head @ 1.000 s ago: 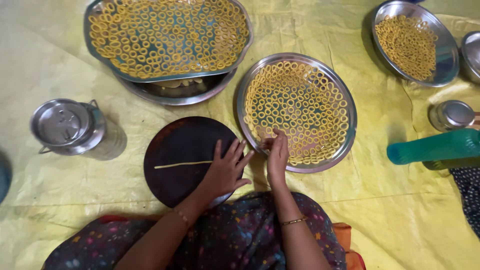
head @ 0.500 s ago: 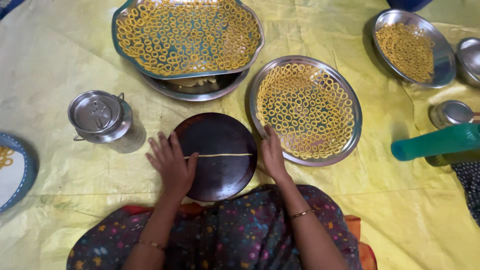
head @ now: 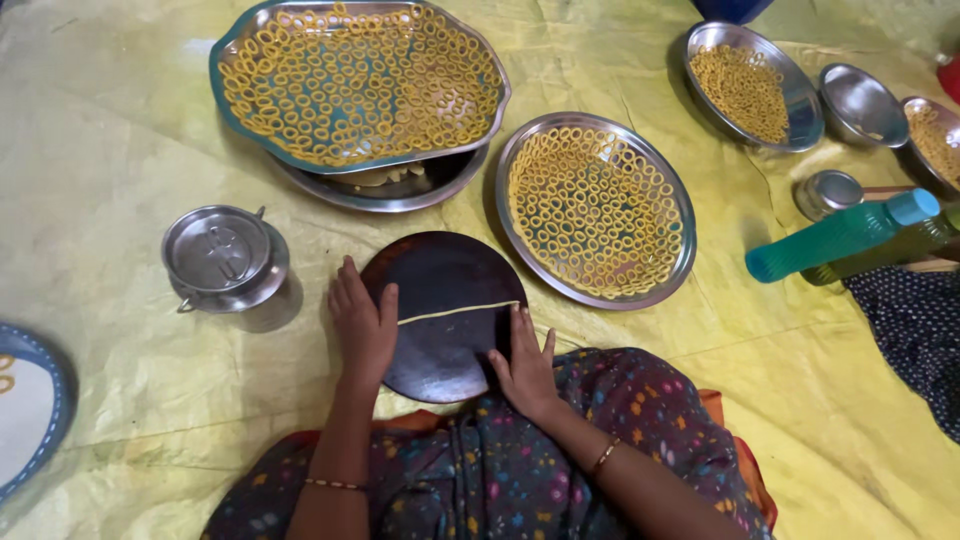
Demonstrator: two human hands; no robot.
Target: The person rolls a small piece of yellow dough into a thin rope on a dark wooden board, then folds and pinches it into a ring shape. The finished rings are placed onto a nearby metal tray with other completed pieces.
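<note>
A person in a dark flowered dress is sitting on a yellow sheet (head: 130,120) spread over the floor, both hands lying flat and open on a round dark board (head: 445,345). The left hand (head: 363,325) is resting on the board's left edge with fingers spread wide, holding nothing. The right hand (head: 525,362) is resting on the board's lower right edge, fingers also spread, holding nothing. A thin, pale strand of dough (head: 458,311) is lying across the middle of the board, stretching between the 2 hands, its left end touching the left hand's fingers.

Just beyond the board to the right, a round steel plate (head: 680,265) is sitting filled with small yellow dough rings (head: 595,210). Farther back on the left, a large tray (head: 225,95) is holding many more rings and is resting on top of another steel plate (head: 400,195). A small steel can with a lid (head: 218,255) is standing left of the board, near the left hand. At the right edge, a green bottle (head: 835,235) is lying on its side, and several more steel plates (head: 800,100) are sitting beyond it, well apart from the hands.
</note>
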